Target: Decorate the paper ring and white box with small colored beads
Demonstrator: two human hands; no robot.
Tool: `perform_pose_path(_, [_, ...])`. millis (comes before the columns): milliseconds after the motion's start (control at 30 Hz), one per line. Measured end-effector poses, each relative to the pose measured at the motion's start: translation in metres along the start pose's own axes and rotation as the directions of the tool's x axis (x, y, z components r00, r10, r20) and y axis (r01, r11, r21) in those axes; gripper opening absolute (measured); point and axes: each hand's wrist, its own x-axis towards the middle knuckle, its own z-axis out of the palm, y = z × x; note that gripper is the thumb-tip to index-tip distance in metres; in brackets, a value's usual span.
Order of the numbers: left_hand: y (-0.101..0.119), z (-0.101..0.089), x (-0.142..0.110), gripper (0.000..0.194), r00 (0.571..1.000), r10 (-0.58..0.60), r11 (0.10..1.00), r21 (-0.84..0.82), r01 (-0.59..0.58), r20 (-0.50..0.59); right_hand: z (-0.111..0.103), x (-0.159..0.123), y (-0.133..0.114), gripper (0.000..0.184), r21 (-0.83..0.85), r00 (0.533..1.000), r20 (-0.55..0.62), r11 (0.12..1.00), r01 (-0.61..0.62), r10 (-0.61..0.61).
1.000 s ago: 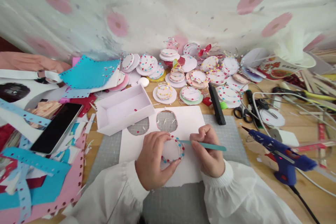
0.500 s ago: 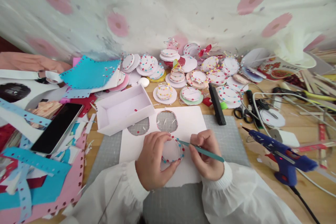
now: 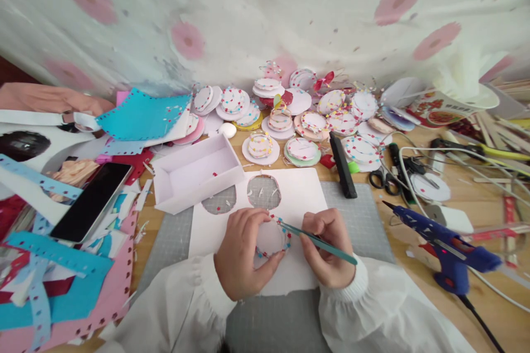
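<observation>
My left hand (image 3: 244, 251) curls around the left side of a small white paper disc (image 3: 271, 236) edged with red and blue bits. Its thumb and fingers press on the rim. In my right hand (image 3: 329, 248) is a pair of teal tweezers (image 3: 323, 242), held like a pen, with the tips at the disc's upper right edge. Beneath both hands lies a white paper sheet (image 3: 304, 190) with two round holes cut out, on a grey cutting mat (image 3: 360, 220).
An open white paper box (image 3: 194, 171) stands behind my left hand. Several decorated paper discs (image 3: 260, 146) crowd the back. To the right are a blue glue gun (image 3: 447, 248), scissors (image 3: 385, 181) and a black bar-shaped object (image 3: 343, 165). A phone (image 3: 91, 201) rests on paper scraps at left.
My right hand has shifted very slightly right and down, with the tweezers tilted a little more steeply. My left hand keeps its hold on the disc.
</observation>
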Motion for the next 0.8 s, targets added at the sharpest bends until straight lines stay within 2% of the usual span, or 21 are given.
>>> perform_pose_path(333, [-0.0002,0.0006,-0.0002,0.045,1.0,0.003,1.0,-0.007,-0.003,-0.011,-0.0021,-0.0004,0.0021,0.019,-0.016,0.999,0.014,0.999,-0.035,0.036])
perform_pose_path(667, [0.0008,0.0008,0.0002,0.046,1.0,-0.004,1.0,-0.017,0.004,-0.006,-0.0013,0.0028,-0.0013,0.031,-0.218,0.99,0.072,0.967,0.13,-0.117])
perform_pose_path(800, [0.0005,0.0,0.0002,0.048,1.0,0.011,1.0,-0.021,-0.011,0.001,-0.0014,0.0029,-0.0012,0.031,-0.247,0.989,0.076,0.958,0.144,-0.129])
